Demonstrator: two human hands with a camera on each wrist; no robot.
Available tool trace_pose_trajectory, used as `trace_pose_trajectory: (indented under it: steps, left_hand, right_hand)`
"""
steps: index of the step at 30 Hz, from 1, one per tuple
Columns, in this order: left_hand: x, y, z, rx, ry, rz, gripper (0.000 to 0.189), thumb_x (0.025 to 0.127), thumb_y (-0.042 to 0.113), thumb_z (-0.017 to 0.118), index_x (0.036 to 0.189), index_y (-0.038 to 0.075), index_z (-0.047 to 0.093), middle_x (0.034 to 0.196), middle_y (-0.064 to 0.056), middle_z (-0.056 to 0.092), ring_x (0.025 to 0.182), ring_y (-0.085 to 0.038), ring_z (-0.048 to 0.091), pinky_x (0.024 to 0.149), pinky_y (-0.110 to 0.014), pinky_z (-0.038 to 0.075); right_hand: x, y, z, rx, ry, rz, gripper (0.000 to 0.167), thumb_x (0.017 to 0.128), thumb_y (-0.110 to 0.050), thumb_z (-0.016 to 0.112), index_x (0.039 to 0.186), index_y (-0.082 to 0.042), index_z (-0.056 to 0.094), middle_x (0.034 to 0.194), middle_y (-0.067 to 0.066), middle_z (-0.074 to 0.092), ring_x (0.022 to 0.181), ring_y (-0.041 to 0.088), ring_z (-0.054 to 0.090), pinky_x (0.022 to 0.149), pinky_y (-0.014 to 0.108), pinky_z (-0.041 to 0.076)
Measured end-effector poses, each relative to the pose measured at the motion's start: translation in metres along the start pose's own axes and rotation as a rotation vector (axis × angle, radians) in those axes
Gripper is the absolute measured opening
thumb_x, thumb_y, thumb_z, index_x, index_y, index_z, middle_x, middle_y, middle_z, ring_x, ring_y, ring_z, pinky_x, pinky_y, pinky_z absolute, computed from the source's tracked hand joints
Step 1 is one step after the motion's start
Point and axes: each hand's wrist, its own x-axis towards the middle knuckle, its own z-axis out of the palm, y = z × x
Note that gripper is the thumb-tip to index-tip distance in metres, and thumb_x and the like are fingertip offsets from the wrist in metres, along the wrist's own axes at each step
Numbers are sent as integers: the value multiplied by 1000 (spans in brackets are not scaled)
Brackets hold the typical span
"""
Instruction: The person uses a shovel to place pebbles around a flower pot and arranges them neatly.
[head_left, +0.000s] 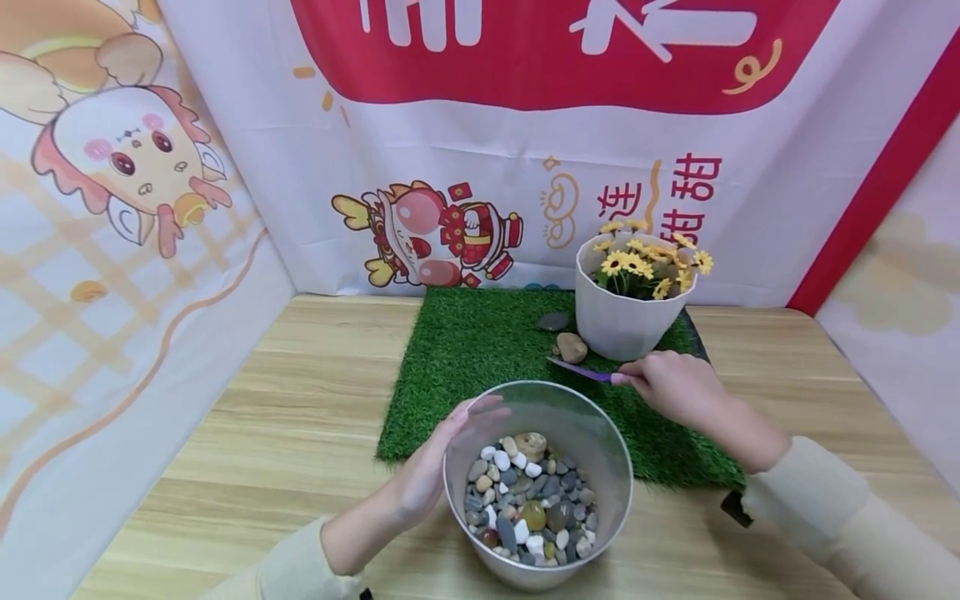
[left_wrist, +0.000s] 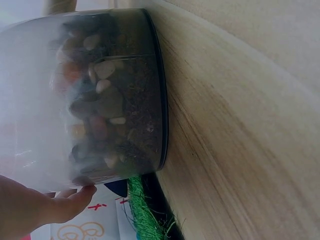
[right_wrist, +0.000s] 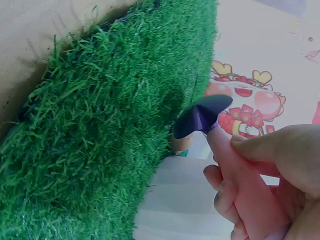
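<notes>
Purple-bladed, pink-handled garden trowel (right_wrist: 244, 184) is gripped in the right hand (head_left: 675, 387); just beyond that hand stands a white flowerpot (head_left: 624, 323). The left hand (head_left: 426, 471), fingers extended, touches a translucent round bucket (head_left: 612, 462) of mixed pebbles (head_left: 528, 500).

Bucket (head_left: 617, 471) is looking like clear plastic, smooth, shining at rim, hazy through lower wall. Pebbles (head_left: 528, 500) inside are showing smooth stone, some glossy and glassy, others matt. Trowel handle (right_wrist: 245, 190) is appearing as smooth plastic; trowel blade (right_wrist: 200, 119) is gleaming faintly. Grass mat (head_left: 465, 358) is bristling rough, like plastic fibre. Pot (head_left: 624, 323) is looking like matt plastic; flowers (head_left: 635, 266) are resembling dull cloth. Bench (head_left: 330, 383) is showing smooth wood grain. Backdrop (head_left: 525, 133) is hanging as creased, matt cloth; sleeves (head_left: 817, 492) are looking soft, matt.
</notes>
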Motion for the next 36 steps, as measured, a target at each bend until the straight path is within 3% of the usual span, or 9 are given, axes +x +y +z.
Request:
trace_pose_trajectory:
  steps: [8,17,25,31,33,36]
  left_hand:
    - [1,-2,0,-2,14,-10,62,111,40,16,157,-1,25,157,-24,39,147,-41,33,122,-59,15]
    - [1,-2,1,-9,0,-7,62,111,39,16,157,-2,23,158,-25,38,148,-42,32,122,-59,14]
    - [2,-3,-1,-13,5,-3,62,111,39,16,157,-3,24,157,-26,39,147,-43,32,122,-60,13]
    - [1,-2,-2,-4,-1,0,62,111,38,17,157,-3,23,157,-26,38,147,-43,32,122,-61,12]
    - [1,-1,-2,2,-3,1,62,111,38,17,157,-3,24,157,-26,38,147,-43,32,122,-61,12]
    - [0,-1,-3,7,-3,-2,62,111,38,17,157,-3,24,157,-25,38,147,-43,32,122,-61,12]
  right_hand:
    - [-3,4,0,-42,5,-21,26,102,-26,65,109,-7,81,68,-6,66,52,10,47,45,29,34]
    - [-13,6,3,-121,129,-73,21,98,-24,71,106,-8,82,77,3,67,57,14,54,44,31,35]
    - [-29,1,-22,-150,293,-153,23,93,-22,77,109,-7,81,80,3,68,57,15,56,52,35,38]
    - [-42,-10,-46,-175,405,-189,27,86,-20,82,111,-10,81,86,3,71,64,22,66,60,42,38]
    - [-46,-15,-56,-194,466,-219,29,96,-35,73,110,-12,81,85,3,71,66,23,67,61,43,37]
    - [-52,-26,-71,-221,552,-270,56,106,-55,45,108,-13,82,85,2,70,69,22,66,63,47,38]
